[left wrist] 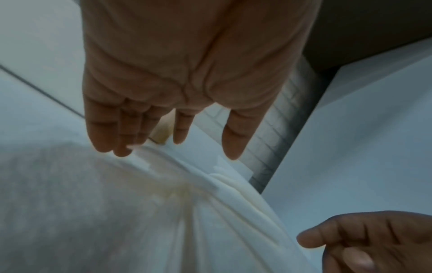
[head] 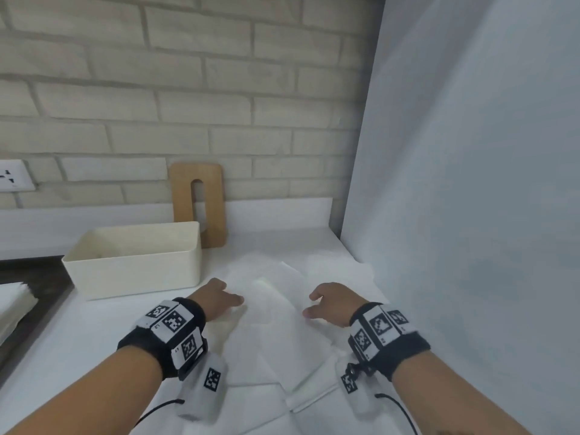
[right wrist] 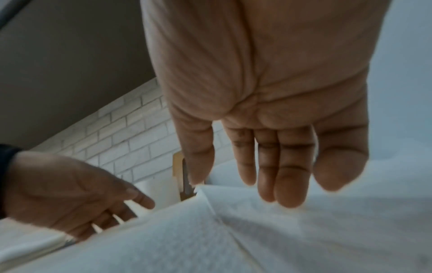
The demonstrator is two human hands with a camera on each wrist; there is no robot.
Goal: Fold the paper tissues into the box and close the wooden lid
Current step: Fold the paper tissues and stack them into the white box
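Fingers point(left wrist: 121, 129) of left hand point(head: 216, 298) and right hand point(head: 332, 301) straight, slightly apart, hovering over tissues point(head: 276, 324) on table point(head: 78, 340); box point(head: 135, 259) open, lid point(head: 197, 202) against wall.

Lid point(head: 198, 205) behind box point(head: 135, 263)

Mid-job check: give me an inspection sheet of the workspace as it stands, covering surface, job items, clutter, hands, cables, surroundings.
Surface: white counter, with a dark section at its left edge.
Job's things: paper tissues spread flat on the counter; cream box open, behind the left hand; wooden lid off, standing against the wall behind the box.
Clutter: white stack at the far left, only partly in view.
Hands: left hand and right hand both open, over the tissues, gripping nothing.
Cables: black leads from the wrist units.
Surroundings: brick wall, wall socket, white panel on the right.
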